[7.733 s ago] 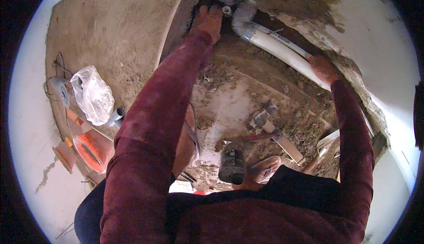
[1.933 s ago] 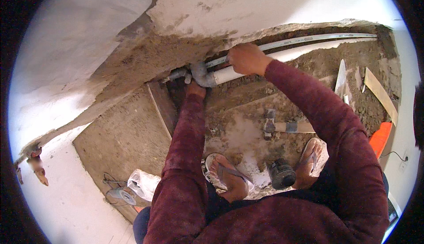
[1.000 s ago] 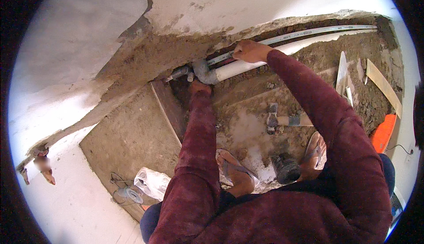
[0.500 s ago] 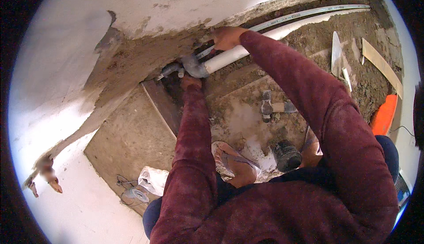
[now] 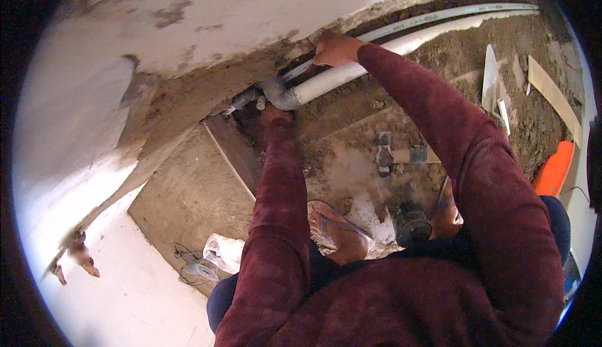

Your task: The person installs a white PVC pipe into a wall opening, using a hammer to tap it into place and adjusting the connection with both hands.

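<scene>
A grey elbow fitting (image 5: 281,96) joins a thick white pipe (image 5: 332,83) in a dug trench along the wall foot. Behind it runs a thinner light-grey pipe (image 5: 414,22). My right hand (image 5: 337,51) reaches across to the thin pipe, its fingers curled round it and partly hidden. Just below the elbow is my left hand (image 5: 276,116), down in the trench; its fingers are out of sight under the fittings. Beside the elbow sit a dark smaller fitting (image 5: 243,99) and a short pale stub (image 5: 261,103).
A hammer (image 5: 384,154) lies on the soil, with a dark round container (image 5: 412,223) between my sandalled feet. Rightward are a trowel (image 5: 490,80), a wooden strip (image 5: 555,95) and an orange object (image 5: 554,169). A board (image 5: 191,184) and white plastic bag (image 5: 224,252) lie left.
The view has shifted slightly, moving the whole scene a little right and down. Both hands stay at about the same spots by the pipes.
</scene>
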Available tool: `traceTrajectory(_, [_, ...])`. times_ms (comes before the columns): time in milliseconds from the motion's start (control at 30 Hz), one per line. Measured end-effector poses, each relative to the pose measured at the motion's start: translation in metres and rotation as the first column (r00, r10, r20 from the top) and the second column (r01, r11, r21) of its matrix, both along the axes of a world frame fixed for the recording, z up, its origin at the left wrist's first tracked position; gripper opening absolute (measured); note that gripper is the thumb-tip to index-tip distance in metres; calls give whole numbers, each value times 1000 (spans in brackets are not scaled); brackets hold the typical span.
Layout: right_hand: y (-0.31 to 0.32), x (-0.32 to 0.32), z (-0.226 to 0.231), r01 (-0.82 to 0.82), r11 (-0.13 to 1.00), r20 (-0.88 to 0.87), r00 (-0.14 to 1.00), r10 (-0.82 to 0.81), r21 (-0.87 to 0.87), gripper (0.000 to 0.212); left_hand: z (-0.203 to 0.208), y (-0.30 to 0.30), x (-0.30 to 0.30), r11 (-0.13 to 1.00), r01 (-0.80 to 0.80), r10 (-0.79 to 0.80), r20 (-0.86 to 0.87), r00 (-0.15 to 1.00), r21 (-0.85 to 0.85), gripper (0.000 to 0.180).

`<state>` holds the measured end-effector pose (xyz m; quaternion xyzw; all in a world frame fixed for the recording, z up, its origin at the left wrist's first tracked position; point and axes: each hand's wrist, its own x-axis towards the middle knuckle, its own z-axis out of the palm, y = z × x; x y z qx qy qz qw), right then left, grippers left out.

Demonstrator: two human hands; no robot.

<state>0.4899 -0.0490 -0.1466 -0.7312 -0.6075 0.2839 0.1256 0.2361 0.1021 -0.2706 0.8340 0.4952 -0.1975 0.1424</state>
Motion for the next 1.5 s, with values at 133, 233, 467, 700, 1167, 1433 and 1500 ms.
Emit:
traceTrajectory(133, [12,-34,43,273,950,14,962,-274,-151,38,0,5,3,1000,-18,18,-20,1000,1,48])
traceTrajectory(233, [10,-27,43,130,965,-78,985,-151,-229,49,-7,2,11,1000,-25,25,-11,1000,1,48])
traceTrajectory(467, [23,-16,62,96,976,-104,988,-118,-194,34,-11,-2,11,998,-54,54,8,999,-11,46])
traceTrajectory(700, [12,-57,93,218,973,189,961,-200,-76,21,-9,3,1,997,-75,75,12,997,-6,45])
traceTrajectory(1167, [-4,-47,30,337,938,24,940,-340,80,29,-5,-1,2,995,-96,95,12,995,14,43])
traceTrajectory(1433, [21,-65,51,195,945,70,973,-220,263,19,2,10,-6,990,-131,131,5,991,52,42])
traceTrajectory(1500, [24,-74,58,257,930,75,955,-286,262,17,-7,1,4,993,-116,116,6,993,35,42])
